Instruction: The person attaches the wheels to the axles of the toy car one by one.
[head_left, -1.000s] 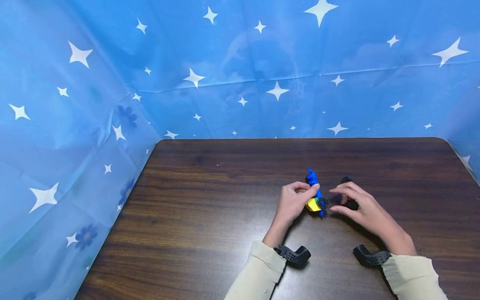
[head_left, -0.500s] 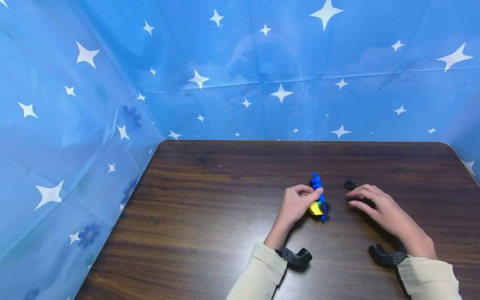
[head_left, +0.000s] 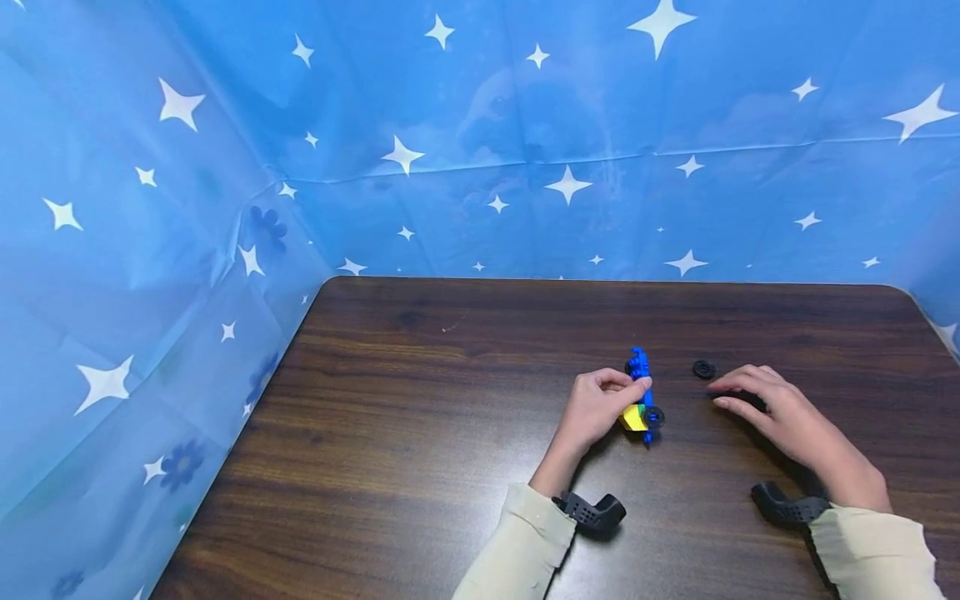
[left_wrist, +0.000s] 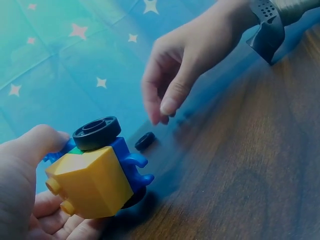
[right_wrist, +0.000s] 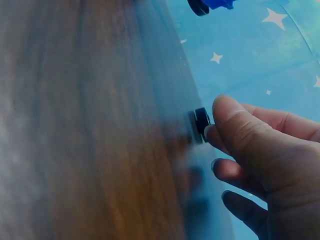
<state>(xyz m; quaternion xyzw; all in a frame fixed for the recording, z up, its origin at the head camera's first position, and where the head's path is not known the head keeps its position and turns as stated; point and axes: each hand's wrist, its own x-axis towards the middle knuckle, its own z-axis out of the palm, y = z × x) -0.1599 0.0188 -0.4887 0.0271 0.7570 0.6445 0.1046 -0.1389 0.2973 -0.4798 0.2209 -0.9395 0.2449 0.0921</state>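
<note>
My left hand [head_left: 594,408] grips a small toy car [left_wrist: 90,182] of building bricks. It has a blue base [head_left: 639,363], a yellow brick [head_left: 633,418] and a bit of green. A black wheel [left_wrist: 97,132] sits on the car's side facing my right hand; other dark wheels show only in part. Flat on the table lies a loose black wheel [head_left: 703,369]. Just beside that wheel is my right hand [head_left: 787,421], fingers loosely bent and holding nothing. In the right wrist view a fingertip overlaps the loose wheel [right_wrist: 202,124]; whether they touch I cannot tell.
The dark wood table [head_left: 420,433] ends at a blue star-printed cloth [head_left: 480,125] behind and at the left side. Each wrist wears a black camera mount [head_left: 592,515].
My right hand has moved away from the car's side, rightward, to beside the loose wheel, which now shows in full. The left hand keeps its hold on the car with little movement.
</note>
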